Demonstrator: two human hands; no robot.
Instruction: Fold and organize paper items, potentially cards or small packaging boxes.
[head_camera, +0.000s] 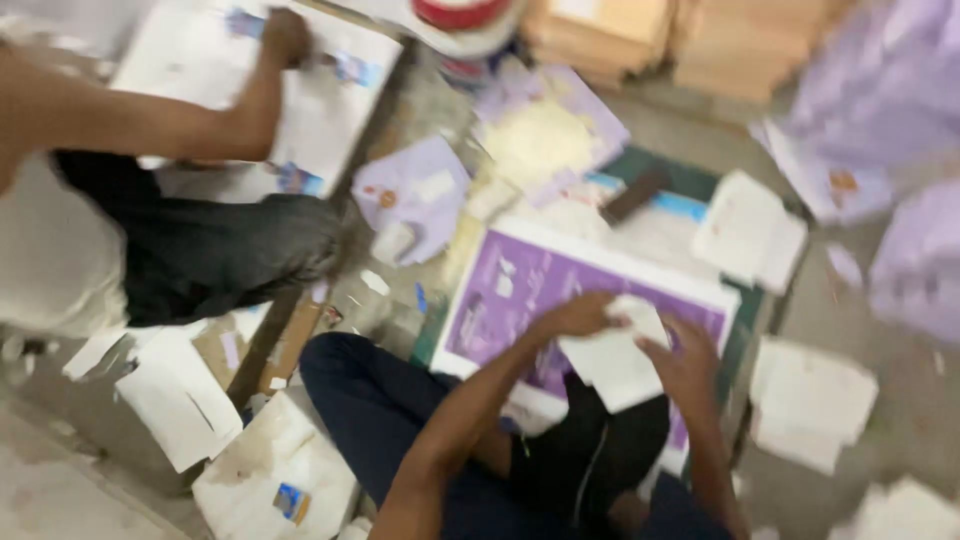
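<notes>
Both hands, left hand (580, 318) and right hand (690, 362), close their grip on a white folded paper piece (615, 360) over the purple sheet (520, 290) on the floor, seemingly light, floppy, best pinched at its edges.

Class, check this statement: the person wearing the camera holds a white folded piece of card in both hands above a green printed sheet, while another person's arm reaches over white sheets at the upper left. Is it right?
Not quite. The printed sheet is purple with a white border, not green. The head view shows it beneath the white folded card, held by the left hand and the right hand. The other person's arm does reach over white sheets at the upper left.
</notes>
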